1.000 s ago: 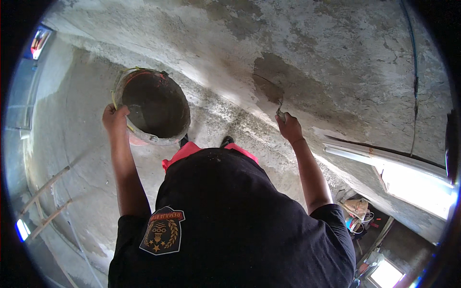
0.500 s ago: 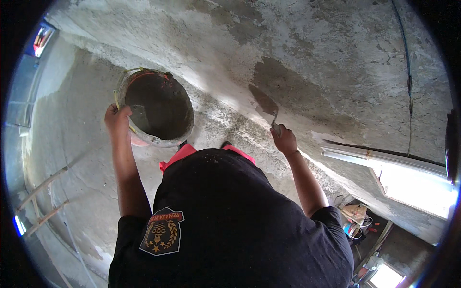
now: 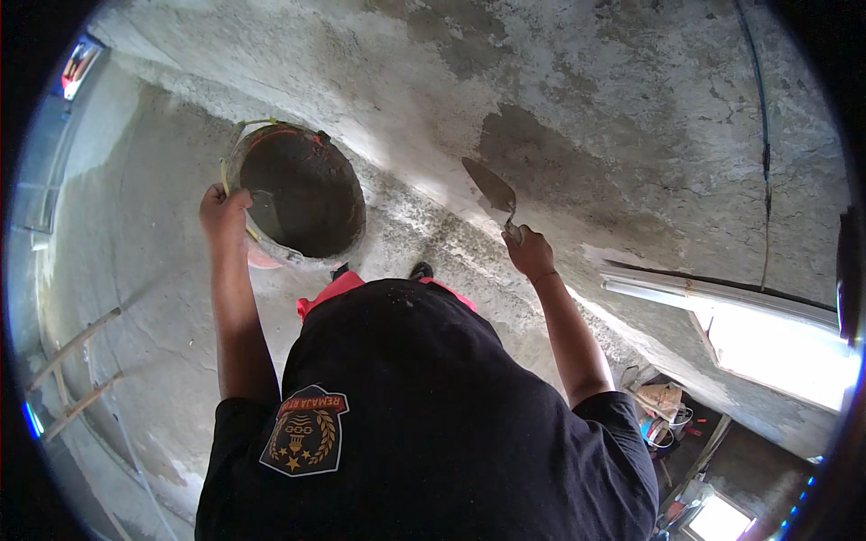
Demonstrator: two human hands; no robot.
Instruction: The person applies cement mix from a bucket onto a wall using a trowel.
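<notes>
Clasping one pointed trowel [image 3: 490,187] by its handle, my right hand [image 3: 529,252] is near one patchy wall [image 3: 631,108]; my left hand [image 3: 225,215] grips one yellow bail [image 3: 224,171] on one bucket [image 3: 317,262] of mortar [image 3: 307,194], at front left.

At upper left, the pale-grey-rimmed bucket [image 3: 316,263] is streaked orange inside, its handle [image 3: 224,169] yellow, its mix [image 3: 302,194] dark grey-brown. The trowel [image 3: 492,187] is dull grey, the wall [image 3: 631,90] mottled light and dark grey. The black shirt [image 3: 451,415] bears a white-edged badge [image 3: 302,433] with gold stars and red band; the trousers [image 3: 330,290] are pinkish-red.
</notes>
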